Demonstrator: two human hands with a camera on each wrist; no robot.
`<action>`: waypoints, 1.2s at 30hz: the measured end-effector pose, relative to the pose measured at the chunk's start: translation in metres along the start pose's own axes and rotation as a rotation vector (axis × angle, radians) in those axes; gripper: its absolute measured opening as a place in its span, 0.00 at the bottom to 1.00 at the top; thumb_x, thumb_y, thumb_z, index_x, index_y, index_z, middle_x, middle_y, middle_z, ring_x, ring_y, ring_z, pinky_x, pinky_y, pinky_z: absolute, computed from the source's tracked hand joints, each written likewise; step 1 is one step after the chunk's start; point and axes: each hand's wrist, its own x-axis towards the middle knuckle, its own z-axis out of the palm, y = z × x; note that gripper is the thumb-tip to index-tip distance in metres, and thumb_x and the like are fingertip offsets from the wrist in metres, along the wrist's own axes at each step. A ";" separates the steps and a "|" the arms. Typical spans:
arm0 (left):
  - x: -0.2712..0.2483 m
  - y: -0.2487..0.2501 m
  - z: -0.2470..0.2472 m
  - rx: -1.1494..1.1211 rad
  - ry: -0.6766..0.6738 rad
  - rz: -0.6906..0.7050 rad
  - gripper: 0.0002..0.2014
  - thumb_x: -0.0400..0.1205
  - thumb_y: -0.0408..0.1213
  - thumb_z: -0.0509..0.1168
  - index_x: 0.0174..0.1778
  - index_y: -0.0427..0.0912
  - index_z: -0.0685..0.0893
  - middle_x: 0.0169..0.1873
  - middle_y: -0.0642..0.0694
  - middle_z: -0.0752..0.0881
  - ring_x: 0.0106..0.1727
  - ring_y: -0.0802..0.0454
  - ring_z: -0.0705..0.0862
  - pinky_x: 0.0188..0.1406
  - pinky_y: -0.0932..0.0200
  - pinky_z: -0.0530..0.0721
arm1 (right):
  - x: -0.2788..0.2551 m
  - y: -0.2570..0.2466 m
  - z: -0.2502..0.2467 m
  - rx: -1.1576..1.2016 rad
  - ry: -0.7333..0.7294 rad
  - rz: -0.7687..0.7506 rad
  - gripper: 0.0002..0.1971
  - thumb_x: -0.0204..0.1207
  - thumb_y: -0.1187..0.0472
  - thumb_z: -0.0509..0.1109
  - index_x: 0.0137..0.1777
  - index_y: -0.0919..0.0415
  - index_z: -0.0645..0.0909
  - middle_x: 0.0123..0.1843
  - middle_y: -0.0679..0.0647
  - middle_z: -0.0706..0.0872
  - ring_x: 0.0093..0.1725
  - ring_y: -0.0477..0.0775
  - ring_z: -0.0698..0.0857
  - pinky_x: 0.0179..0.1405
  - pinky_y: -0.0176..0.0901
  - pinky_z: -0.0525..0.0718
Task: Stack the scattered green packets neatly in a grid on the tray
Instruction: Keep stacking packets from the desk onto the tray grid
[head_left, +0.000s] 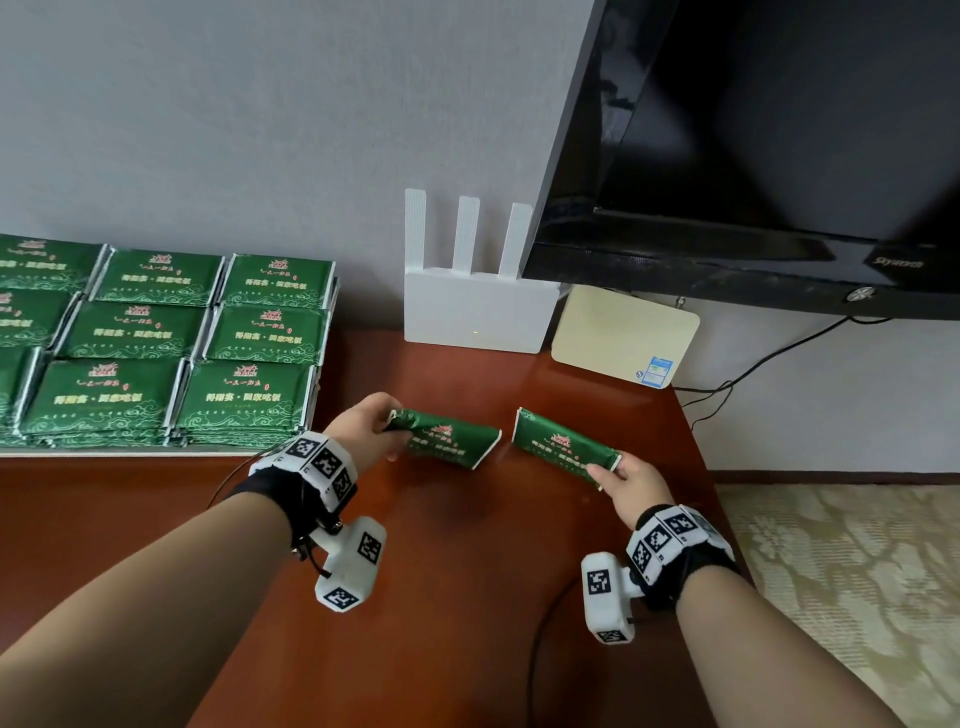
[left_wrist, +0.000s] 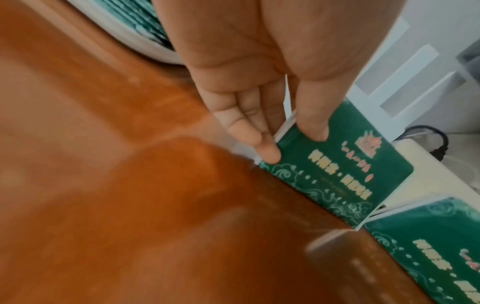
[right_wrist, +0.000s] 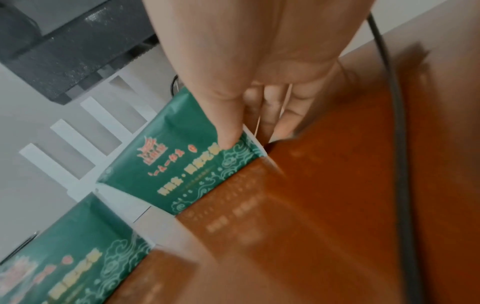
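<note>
A polished red-brown wooden counter (head_left: 457, 545) stands against a grey wall; at its back sit a white router (head_left: 475, 312) with three upright antennas, a cream flat box (head_left: 621, 338) leaning beside it, and the lower corner of a black television (head_left: 753, 156) above. The tray (head_left: 156, 453) occupies the far-left part of the counter; only its pale front rim shows beneath the load. The tray holds the stacked packets (head_left: 171, 343), arranged face-up in aligned rows and columns, several layers deep at the visible front edge; the grid continues past the left edge of the head view, so its full extent cannot be determined. Task status, as a judgement: the stacking appears almost complete, since only two loose packets are visible off the tray. The left hand (head_left: 366, 426) pinches the left packet (head_left: 447, 439) at its short end, thumb on the printed face and fingers beneath, with the packet's far end hanging lower, toward the counter. The right hand (head_left: 631, 486) pinches the right packet (head_left: 563, 447) at its near end in the same manner. The two packets are close together, end to end, not touching, and lie to the right of the tray. Remaining work, as estimated: carry both packets left and seat them squarely on the grid, edges matched to the existing columns.
</note>
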 end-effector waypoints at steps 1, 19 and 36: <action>0.000 0.000 0.001 0.003 -0.015 -0.016 0.11 0.77 0.32 0.68 0.52 0.45 0.77 0.39 0.41 0.88 0.35 0.47 0.86 0.41 0.56 0.83 | 0.000 0.000 0.001 -0.030 -0.022 0.000 0.13 0.80 0.59 0.65 0.61 0.62 0.80 0.49 0.55 0.85 0.53 0.59 0.83 0.48 0.42 0.75; 0.011 0.005 0.020 -0.142 -0.145 -0.178 0.14 0.80 0.21 0.60 0.60 0.35 0.75 0.38 0.46 0.84 0.26 0.62 0.85 0.28 0.71 0.83 | 0.019 0.006 0.016 -0.019 -0.013 0.057 0.14 0.80 0.60 0.64 0.63 0.62 0.78 0.58 0.58 0.84 0.59 0.61 0.82 0.57 0.46 0.77; -0.054 0.033 -0.040 0.140 -0.028 0.012 0.15 0.82 0.35 0.63 0.65 0.38 0.79 0.60 0.42 0.84 0.60 0.46 0.83 0.53 0.62 0.77 | -0.057 -0.043 -0.024 0.115 0.101 -0.129 0.10 0.80 0.62 0.62 0.60 0.57 0.75 0.53 0.51 0.85 0.52 0.53 0.85 0.60 0.56 0.81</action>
